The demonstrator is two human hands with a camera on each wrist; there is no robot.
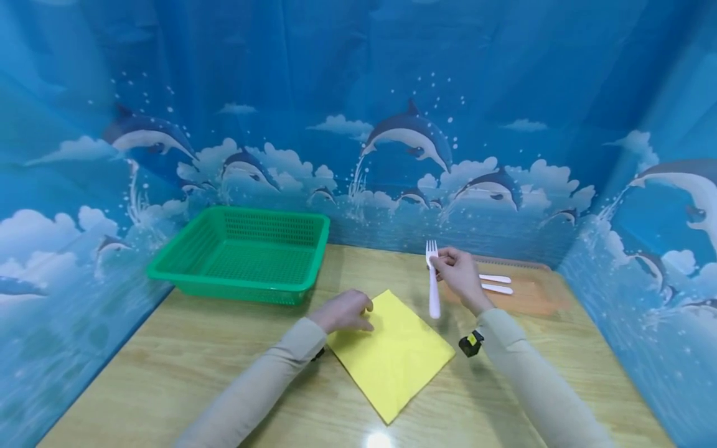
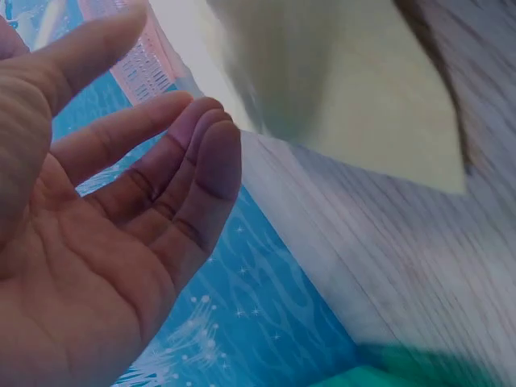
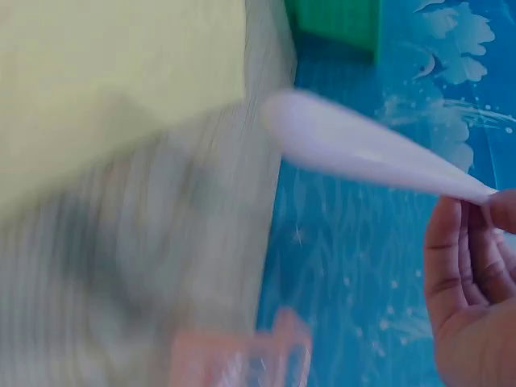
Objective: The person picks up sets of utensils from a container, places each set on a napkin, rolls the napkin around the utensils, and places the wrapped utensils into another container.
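A white plastic fork (image 1: 434, 286) is pinched near its tines by my right hand (image 1: 460, 274), with the tines up and the handle hanging down. In the right wrist view the blurred fork handle (image 3: 347, 145) points away from the fingertips. My left hand (image 1: 344, 310) hovers over the left corner of a yellow napkin (image 1: 400, 358), its fingers loosely bent and holding nothing. The left wrist view shows the palm of the left hand (image 2: 121, 218) with a gap between thumb and fingers. The napkin lies flat on the table, turned like a diamond.
Behind the right hand sits a translucent orange tray (image 1: 538, 289) with white utensil handles (image 1: 495, 289) in it. A green plastic basket (image 1: 291, 287) stands at the back left of the wooden table (image 1: 140, 373). A blue dolphin-print curtain (image 1: 358, 81) encloses the back and sides.
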